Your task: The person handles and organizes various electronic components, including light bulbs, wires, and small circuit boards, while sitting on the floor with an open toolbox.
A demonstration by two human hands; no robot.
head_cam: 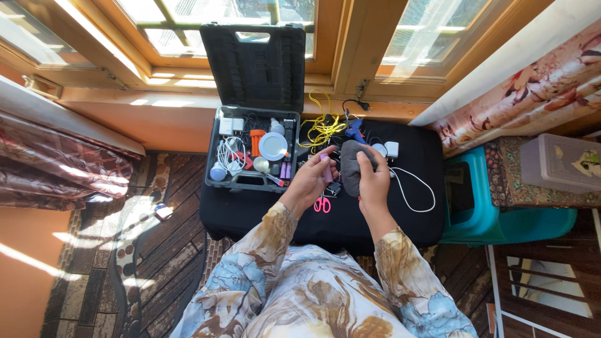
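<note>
Grey fabric pouch [352, 168], dark and soft, sits upright in the right hand [374, 181], whose fingers close around its right edge above the black-covered tabletop [375, 219]. Just left of it, the left hand [311, 180] grips a small pink-purple cylinder [325, 168] between thumb and fingers, its tip almost touching the pouch. Both forearms come up from sleeves of a floral print in blue, cream and brown.

Below the left hand, a pair of small pink-handled scissors [322, 204] lies flat on the black cover. A white cable [418, 188] loops out to the right of the right hand, running up to a white plug adapter [392, 149] beside the pouch. A blue glue gun [354, 131] lies behind the pouch, and a tangle of yellow cord [321, 125] spreads next to it toward the window.

At the left end of the tabletop, an open black tool case [253, 62] stands with its lid raised against the wooden window frame. Its tray holds a round white disc [273, 146], an orange piece [256, 141], coiled white wires [230, 153] and other small parts too fine to tell.

Right of the tabletop stands a teal plastic stool [476, 200], with a grey lidded box [560, 164] beyond it.
</note>
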